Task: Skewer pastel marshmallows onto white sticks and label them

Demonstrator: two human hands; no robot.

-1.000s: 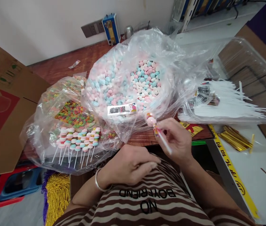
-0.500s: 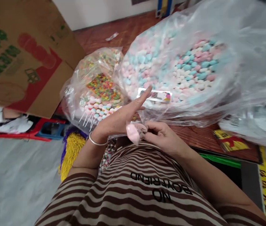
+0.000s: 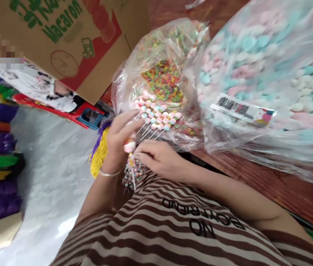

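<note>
In my head view, the reddish tabletop point(image 3: 278, 193) stretches toward four o'clock. Just off centre toward nine o'clock, my right hand point(image 3: 162, 158) pinches the wrapped candy stick point(image 3: 130, 146); beside it, my left hand point(image 3: 116, 138) has its fingers extended, slightly parted.

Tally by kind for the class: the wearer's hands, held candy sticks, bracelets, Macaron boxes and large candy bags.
Hands: 2 (left hand, right hand)
Candy stick: 1
Bracelet: 1
Macaron box: 1
Candy bags: 2 (ring bag, pastel bag)
Total: 7
</note>
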